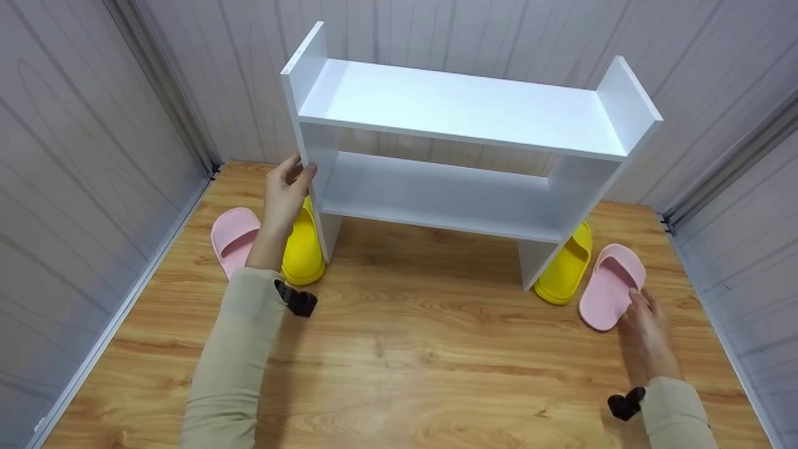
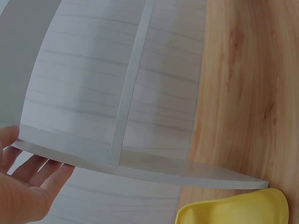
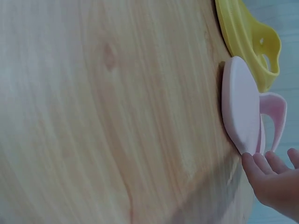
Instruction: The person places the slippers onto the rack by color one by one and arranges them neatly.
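Observation:
A white two-tier shelf [image 1: 436, 100] stands on the wooden floor. At its left side panel [image 2: 154, 175], my left hand [image 1: 285, 196] grips the edge, thumb on one face and fingers on the other. Below that hand, a yellow clog [image 1: 303, 249] sits against the panel's outer side, and a pink slipper [image 1: 235, 237] lies further left, partly hidden by my forearm. On the right, my right hand [image 1: 651, 324] has its loosely extended fingertips right at the outer edge of another pink slipper [image 1: 605, 296]. That slipper lies beside a second yellow clog [image 1: 566, 268].
Pale panelled walls [image 1: 75, 125] enclose the floor on the left, back and right. Wood-grain floor [image 1: 399, 362] spreads in front of the shelf. Black wrist cameras [image 1: 299, 300] are strapped at both sleeves.

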Action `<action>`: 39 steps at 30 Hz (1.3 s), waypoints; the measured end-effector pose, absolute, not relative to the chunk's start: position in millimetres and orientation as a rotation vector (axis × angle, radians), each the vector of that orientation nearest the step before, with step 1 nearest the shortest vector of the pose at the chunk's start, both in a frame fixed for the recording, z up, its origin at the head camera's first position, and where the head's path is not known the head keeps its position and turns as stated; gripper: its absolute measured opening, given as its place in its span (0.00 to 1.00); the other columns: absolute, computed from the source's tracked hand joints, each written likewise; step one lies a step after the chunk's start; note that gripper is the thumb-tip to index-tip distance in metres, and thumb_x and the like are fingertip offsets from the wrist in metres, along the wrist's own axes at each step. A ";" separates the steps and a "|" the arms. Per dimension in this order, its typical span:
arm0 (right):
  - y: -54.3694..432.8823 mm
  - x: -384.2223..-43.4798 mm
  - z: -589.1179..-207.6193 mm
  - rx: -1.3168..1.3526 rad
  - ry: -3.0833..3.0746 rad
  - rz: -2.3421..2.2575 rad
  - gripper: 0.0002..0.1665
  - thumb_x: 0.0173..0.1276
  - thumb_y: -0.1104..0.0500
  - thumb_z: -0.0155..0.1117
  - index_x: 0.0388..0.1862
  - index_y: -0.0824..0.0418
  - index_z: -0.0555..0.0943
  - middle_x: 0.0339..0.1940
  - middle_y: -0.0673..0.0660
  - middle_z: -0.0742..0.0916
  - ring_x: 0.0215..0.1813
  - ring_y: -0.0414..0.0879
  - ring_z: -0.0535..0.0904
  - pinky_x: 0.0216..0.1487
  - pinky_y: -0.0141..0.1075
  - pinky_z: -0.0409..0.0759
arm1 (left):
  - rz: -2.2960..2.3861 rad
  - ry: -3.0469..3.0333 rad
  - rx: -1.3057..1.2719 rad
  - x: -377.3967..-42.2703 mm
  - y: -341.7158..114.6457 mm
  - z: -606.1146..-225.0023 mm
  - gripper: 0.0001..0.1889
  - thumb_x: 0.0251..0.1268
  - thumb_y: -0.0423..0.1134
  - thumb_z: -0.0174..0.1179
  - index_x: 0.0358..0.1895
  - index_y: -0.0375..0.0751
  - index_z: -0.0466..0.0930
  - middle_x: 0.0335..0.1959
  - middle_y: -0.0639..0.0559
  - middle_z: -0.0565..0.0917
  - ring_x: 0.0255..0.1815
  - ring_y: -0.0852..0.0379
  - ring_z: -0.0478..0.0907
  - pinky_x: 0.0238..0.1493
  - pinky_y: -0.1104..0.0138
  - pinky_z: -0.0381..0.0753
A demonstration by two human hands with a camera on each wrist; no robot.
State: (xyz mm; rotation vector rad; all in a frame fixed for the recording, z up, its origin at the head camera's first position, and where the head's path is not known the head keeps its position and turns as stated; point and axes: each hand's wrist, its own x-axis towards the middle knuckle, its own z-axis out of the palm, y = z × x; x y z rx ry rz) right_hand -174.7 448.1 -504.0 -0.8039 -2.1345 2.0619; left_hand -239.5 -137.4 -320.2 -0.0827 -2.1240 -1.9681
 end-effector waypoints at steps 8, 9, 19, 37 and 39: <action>423.6 -171.0 -502.1 -0.952 -2.190 1.910 0.48 0.61 0.43 0.53 0.70 0.58 0.40 0.69 0.62 0.49 0.65 0.50 0.51 0.61 0.36 0.53 | -1.990 -2.111 -0.059 -239.8 -137.1 -320.5 0.21 0.64 0.31 0.47 0.60 0.29 0.63 0.54 0.34 0.70 0.51 0.45 0.68 0.51 0.57 0.68; 422.4 -171.2 -504.6 -0.940 -2.202 1.869 0.48 0.61 0.44 0.53 0.70 0.60 0.41 0.68 0.64 0.50 0.65 0.52 0.49 0.62 0.38 0.52 | -1.992 -2.112 -0.057 -239.7 -137.1 -320.5 0.21 0.64 0.31 0.47 0.60 0.29 0.63 0.54 0.34 0.70 0.51 0.45 0.68 0.51 0.57 0.68; 405.7 -175.3 -518.7 -1.019 -2.343 1.486 0.56 0.53 0.41 0.60 0.68 0.65 0.42 0.66 0.68 0.56 0.65 0.61 0.48 0.63 0.45 0.48 | -1.980 -2.123 -0.052 -245.3 -139.8 -325.7 0.21 0.64 0.32 0.48 0.60 0.30 0.63 0.54 0.35 0.70 0.52 0.46 0.68 0.50 0.57 0.69; 377.7 -180.2 -531.8 -1.142 -2.481 1.164 0.68 0.47 0.38 0.64 0.68 0.61 0.28 0.66 0.70 0.47 0.65 0.63 0.36 0.62 0.51 0.36 | -1.959 -2.108 -0.068 -259.6 -146.5 -343.7 0.21 0.64 0.35 0.50 0.60 0.33 0.64 0.53 0.38 0.72 0.51 0.49 0.69 0.48 0.58 0.70; 376.6 -180.3 -531.7 -1.135 -2.499 1.144 0.69 0.46 0.38 0.64 0.67 0.62 0.28 0.66 0.71 0.46 0.65 0.63 0.36 0.62 0.51 0.35 | -1.956 -2.107 -0.066 -260.0 -146.3 -343.5 0.21 0.64 0.35 0.50 0.60 0.33 0.64 0.53 0.37 0.71 0.51 0.48 0.70 0.48 0.59 0.71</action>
